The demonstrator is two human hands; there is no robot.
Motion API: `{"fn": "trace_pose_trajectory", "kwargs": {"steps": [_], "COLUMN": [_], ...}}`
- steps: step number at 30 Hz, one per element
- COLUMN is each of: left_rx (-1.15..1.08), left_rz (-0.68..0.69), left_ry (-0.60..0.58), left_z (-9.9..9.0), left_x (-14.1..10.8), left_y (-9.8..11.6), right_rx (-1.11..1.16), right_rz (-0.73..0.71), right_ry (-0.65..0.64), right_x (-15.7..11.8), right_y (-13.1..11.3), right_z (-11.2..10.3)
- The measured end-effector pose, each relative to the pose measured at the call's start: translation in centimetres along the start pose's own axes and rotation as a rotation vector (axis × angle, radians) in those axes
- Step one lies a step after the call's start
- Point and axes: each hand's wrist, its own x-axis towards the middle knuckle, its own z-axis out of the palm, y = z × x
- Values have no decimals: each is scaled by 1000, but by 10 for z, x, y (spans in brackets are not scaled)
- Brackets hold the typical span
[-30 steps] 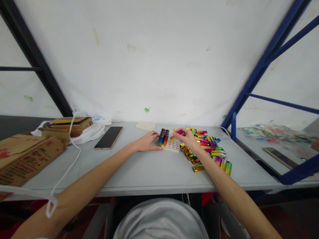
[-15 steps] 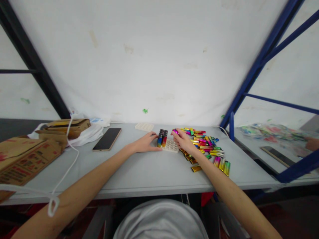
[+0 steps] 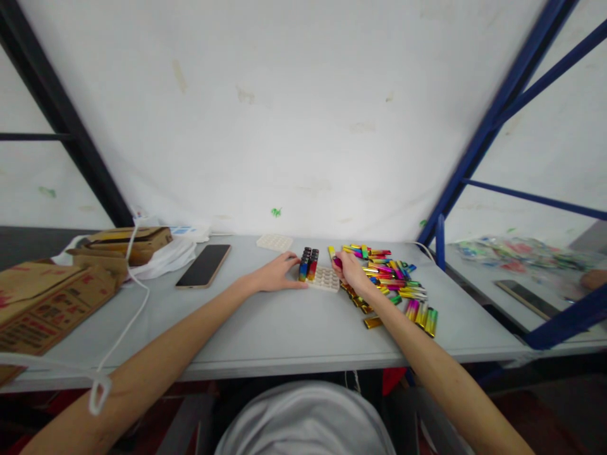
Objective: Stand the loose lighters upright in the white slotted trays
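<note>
My left hand rests on the table with thumb and fingers spread, beside the left end of a white tray with round holes. Upright in that tray stand several black-topped tubes, shaded blue, red and orange, close to the fingertips. Over the tray's right side, my right hand is closed around a small shiny magenta tube, mostly hidden by the fingers. A loose pile of metallic coloured tubes lies to the right of that hand, partly behind it.
Another white holed tray lies near the wall. A phone and cardboard boxes are on the left, with a white cable. Beyond the blue frame are another phone, plastic bags and another person's hand.
My right hand has moved slightly right and down, and the magenta tube in it is turned differently. A yellow tube behind it shows more. My left hand has not moved.
</note>
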Motion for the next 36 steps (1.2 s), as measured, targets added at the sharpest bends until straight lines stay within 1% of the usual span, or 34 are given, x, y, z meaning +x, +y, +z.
{"fn": "trace_pose_trajectory", "kwargs": {"steps": [5,10,12,15,19,23,25,29,33,36], "left_rx": [-1,-4,-6,-8,-8,-22,-23,-16,-17,-13], "left_rz": [2,2,7,11,4,22,28,10,26,26], "left_ry": [-1,-11,-7,-4,0,19,18,-4,4,9], "left_z": [0,0,0,0,0,1,1,0,-1,0], "left_x": [0,0,0,0,0,-1,-1,0,-1,-1], "left_y": [1,0,0,1,1,0,0,1,4,4], "right_rx": [-36,27,40,34,-18,-69,-76,-67,-196,-282], "right_rz": [-12,2,-37,-133,-209,-331,-346,-329,-371,-400], "right_ry": [2,10,18,29,-28,10,17,10,34,11], "right_x": [1,1,0,-2,-4,-5,-5,-5,-8,-9], "right_y": [4,3,1,-2,-6,-7,-5,-2,-5,-7], "right_z": [0,2,2,2,3,6,8,8,5,4]}}
